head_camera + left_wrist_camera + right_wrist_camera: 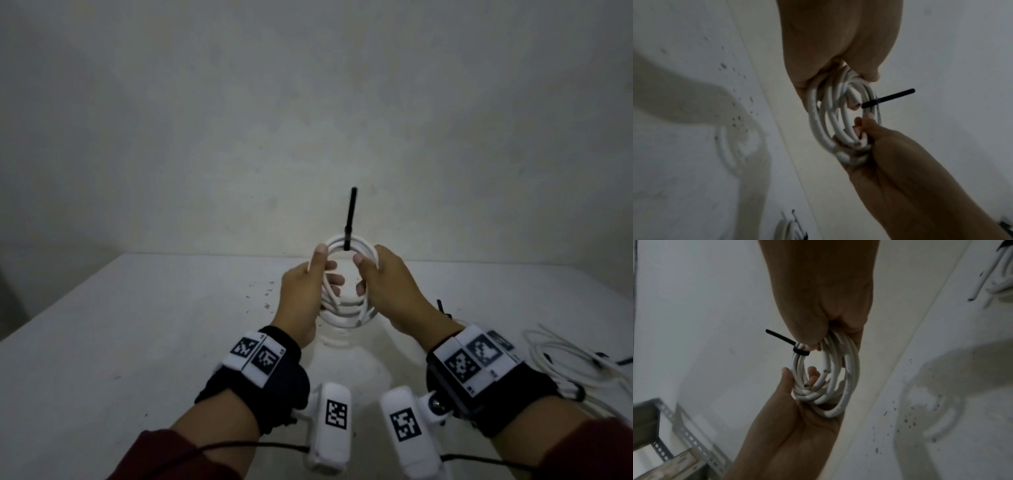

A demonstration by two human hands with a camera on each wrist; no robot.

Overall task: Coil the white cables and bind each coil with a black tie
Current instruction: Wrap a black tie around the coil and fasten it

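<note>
A white cable coil (344,303) is held upright above the table between both hands. My left hand (325,265) grips its left side, thumb over the outside and fingers through the middle. My right hand (363,270) grips the right side of the loop. A black tie (350,216) is wrapped round the top of the coil, and its free tail sticks straight up. In the right wrist view the tie (800,352) circles the strands just beside my right thumb. The left wrist view shows the coil (830,123) and the tie's tail (892,97).
The white table (137,342) has dark specks near its far middle and ends at a plain wall. More white cables with black ties (575,363) lie at the right edge. A perforated metal frame (684,426) stands off to the left of the table.
</note>
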